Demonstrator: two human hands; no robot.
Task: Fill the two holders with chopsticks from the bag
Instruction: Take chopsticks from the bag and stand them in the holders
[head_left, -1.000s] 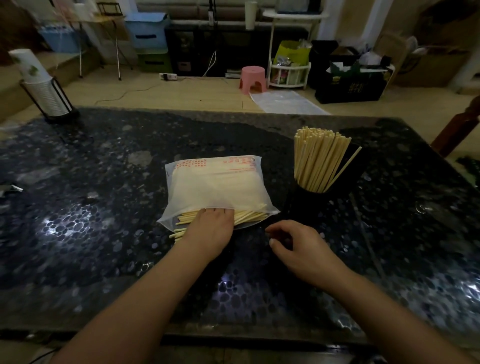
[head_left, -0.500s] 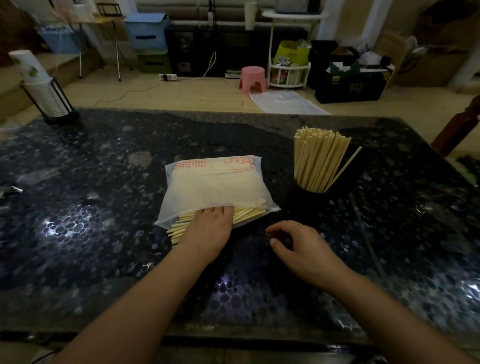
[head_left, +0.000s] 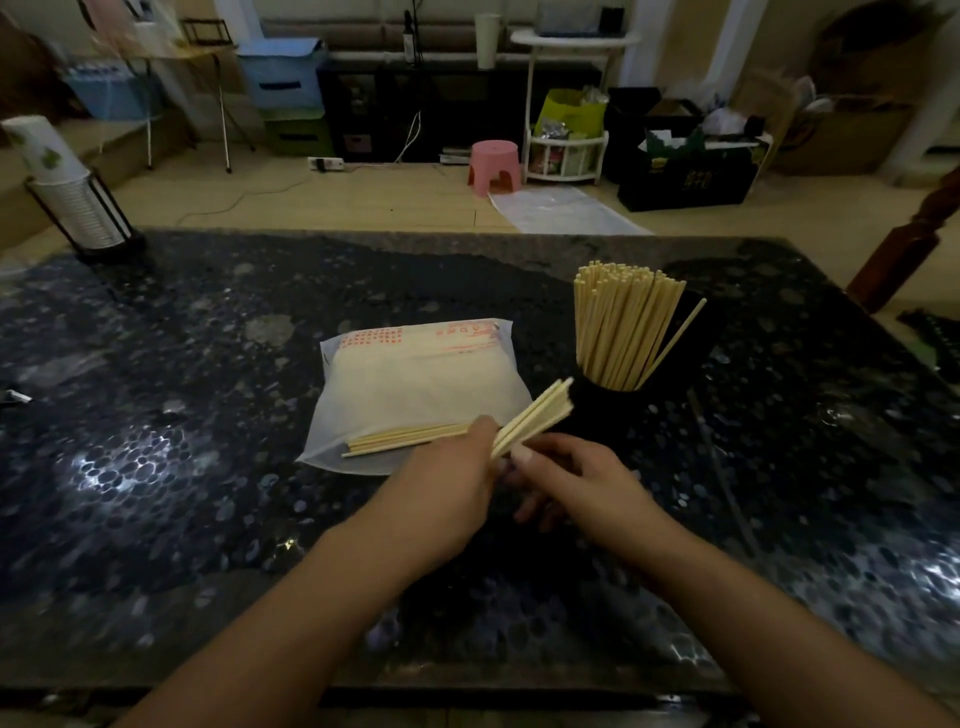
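A translucent white bag (head_left: 415, 384) with red print lies flat mid-table, and a few chopsticks (head_left: 405, 439) poke out of its near opening. My left hand (head_left: 447, 499) grips a small bundle of chopsticks (head_left: 535, 418) that angles up to the right. My right hand (head_left: 576, 483) sits just to its right, fingers touching the bundle's near end. Right of the bag stands a black holder (head_left: 605, 410), packed with upright chopsticks (head_left: 621, 327). A second dark holder (head_left: 691, 332) behind it contains one leaning chopstick; its outline is hard to make out.
The table top (head_left: 208, 441) is dark, glossy, pebble-patterned stone. A black rack of stacked paper cups (head_left: 78, 208) stands at the far left corner. A wooden chair post (head_left: 914, 244) rises past the right edge. Stool, bins and boxes sit on the floor beyond.
My left hand has pulled a bundle of chopsticks out of the bag and lifted it rightward. My right hand has come up to meet the bundle.
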